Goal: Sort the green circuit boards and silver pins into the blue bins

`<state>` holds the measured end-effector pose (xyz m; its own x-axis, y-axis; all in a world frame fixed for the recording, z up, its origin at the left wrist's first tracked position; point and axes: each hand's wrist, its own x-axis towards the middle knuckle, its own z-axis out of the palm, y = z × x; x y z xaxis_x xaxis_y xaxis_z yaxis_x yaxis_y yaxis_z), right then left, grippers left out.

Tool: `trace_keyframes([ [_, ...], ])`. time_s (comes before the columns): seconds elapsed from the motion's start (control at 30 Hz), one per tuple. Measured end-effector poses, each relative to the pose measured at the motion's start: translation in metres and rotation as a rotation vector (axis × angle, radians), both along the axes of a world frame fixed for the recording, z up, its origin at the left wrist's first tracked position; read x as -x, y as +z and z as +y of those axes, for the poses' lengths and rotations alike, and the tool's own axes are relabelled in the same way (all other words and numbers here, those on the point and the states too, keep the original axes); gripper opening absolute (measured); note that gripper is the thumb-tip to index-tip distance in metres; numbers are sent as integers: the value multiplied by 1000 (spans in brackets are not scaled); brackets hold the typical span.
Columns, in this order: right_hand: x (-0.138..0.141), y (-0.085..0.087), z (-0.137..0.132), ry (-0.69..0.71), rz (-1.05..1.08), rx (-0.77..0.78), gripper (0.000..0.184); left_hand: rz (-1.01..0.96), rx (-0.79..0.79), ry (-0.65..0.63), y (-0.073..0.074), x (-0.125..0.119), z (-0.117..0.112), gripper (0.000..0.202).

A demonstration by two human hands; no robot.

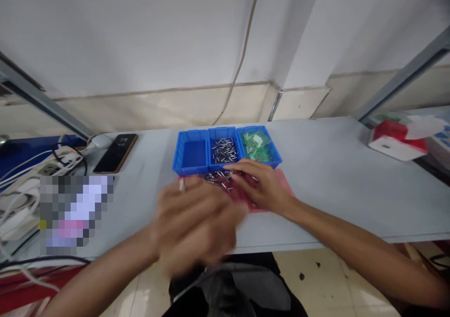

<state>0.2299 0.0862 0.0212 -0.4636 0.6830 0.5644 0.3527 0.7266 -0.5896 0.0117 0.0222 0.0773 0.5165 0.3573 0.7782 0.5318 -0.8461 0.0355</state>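
Note:
My left hand is raised in front of the near part of the red tray. It is smeared by motion, its fingers look curled, and I cannot make out anything in them; a ring shows on one finger. My right hand reaches over the red tray, with its thumb and forefinger stretched out and apart beside loose metal pins. Behind the tray stand three joined blue bins: the left bin shows a bare floor, the middle one holds many metal pins, and the right one holds green plastic bags.
A dark phone lies on the grey table at left, near a pixelated patch. Power strips and tangled cables crowd the left edge. On the right sits a red and white box. A wall rises behind.

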Motion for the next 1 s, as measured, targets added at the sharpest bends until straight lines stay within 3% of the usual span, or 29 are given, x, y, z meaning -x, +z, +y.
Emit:
trace_keyframes([
  [0.07,-2,5,1,-24,61,47,30,-51,-204,58,-5,2,45,15],
  [0.1,-2,7,1,-36,94,61,30,-61,-235,113,-9,5,64,20],
  [0.2,-1,8,2,-51,183,179,27,-38,-144,177,-24,17,93,24],
  [0.27,0,7,1,-52,207,259,20,4,-65,136,-33,22,92,32],
  [0.37,2,8,-1,-40,178,222,10,107,-61,21,-43,22,77,46],
  [0.47,3,8,-2,-30,194,197,9,194,-130,-26,-48,18,69,39],
  [0.67,6,4,-7,12,421,404,7,142,-127,-6,-50,12,71,22],
  [0.83,7,4,-7,-2,547,444,9,129,-138,-4,-50,10,69,26],
  [1.0,8,4,-5,52,590,477,11,99,-165,55,-50,7,67,15],
])
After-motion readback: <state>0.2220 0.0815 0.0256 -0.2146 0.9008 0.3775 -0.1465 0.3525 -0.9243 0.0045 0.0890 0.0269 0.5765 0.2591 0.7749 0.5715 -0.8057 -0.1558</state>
